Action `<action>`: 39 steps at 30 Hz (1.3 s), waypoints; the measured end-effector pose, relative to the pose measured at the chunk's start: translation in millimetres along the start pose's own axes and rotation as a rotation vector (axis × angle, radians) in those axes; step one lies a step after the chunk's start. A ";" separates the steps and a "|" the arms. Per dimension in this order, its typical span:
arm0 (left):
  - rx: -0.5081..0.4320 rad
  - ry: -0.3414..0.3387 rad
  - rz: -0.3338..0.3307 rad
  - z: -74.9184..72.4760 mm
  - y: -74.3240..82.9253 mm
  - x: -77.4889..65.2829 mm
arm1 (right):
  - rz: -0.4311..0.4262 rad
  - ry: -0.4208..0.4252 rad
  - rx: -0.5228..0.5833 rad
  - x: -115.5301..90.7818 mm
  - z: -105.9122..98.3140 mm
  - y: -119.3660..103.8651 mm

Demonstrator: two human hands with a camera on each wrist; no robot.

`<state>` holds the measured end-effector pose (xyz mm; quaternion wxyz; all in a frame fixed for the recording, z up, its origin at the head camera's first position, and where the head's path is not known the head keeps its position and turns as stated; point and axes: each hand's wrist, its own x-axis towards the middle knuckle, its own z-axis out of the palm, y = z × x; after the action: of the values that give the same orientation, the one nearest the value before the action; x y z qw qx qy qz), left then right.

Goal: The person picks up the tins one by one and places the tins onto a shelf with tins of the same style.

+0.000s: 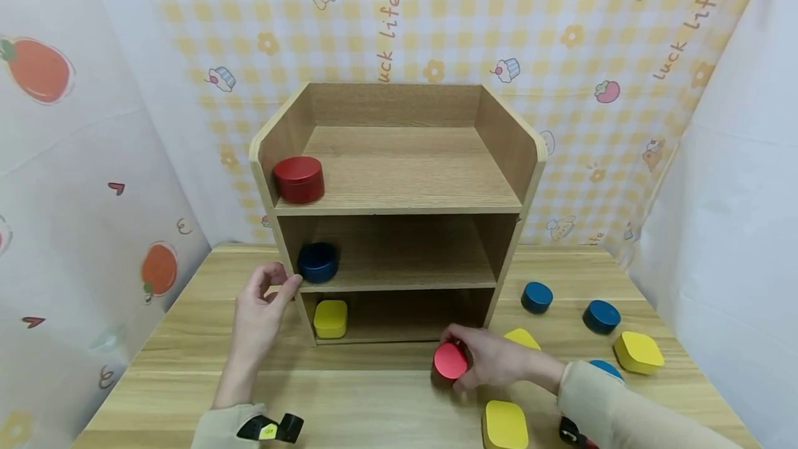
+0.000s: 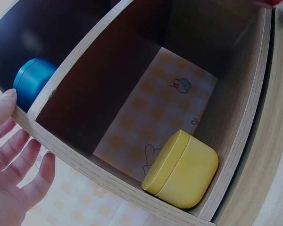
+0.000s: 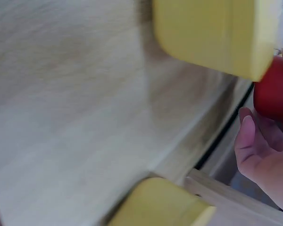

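Note:
My right hand (image 1: 489, 359) grips a round red tin (image 1: 450, 361) between thumb and fingers, in front of the shelf's lower right corner. In the right wrist view, the red tin (image 3: 273, 92) shows at the right edge, with fingers around it. My left hand (image 1: 264, 307) is at the left side of the wooden shelf (image 1: 399, 211), its thumb tip on the front edge and its fingers loosely bent outside the panel. Beside that thumb, a round blue tin (image 1: 318, 262) sits on the middle level. A yellow square tin (image 1: 330, 319) stands at the bottom left, and a larger red tin (image 1: 299, 179) at the top left.
Right of the shelf, blue tins (image 1: 601, 317) and yellow tins (image 1: 639, 353) lie scattered on the wooden table (image 1: 168, 380). One yellow tin (image 1: 506, 425) is close below my right hand; another is partly behind it. A patterned cloth (image 1: 399, 19) hangs behind the shelf.

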<state>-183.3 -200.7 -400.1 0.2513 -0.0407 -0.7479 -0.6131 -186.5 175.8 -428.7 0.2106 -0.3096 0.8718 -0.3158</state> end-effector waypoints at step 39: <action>0.023 -0.001 0.001 -2.9 -1.5 0.7 | -0.530 0.278 -0.131 -8.9 -80.8 -155.4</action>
<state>-183.5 -204.0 -400.8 0.2514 -0.0385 -0.7550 -0.6044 -162.3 121.1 -263.8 -0.0211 -0.4928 0.7998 -0.3420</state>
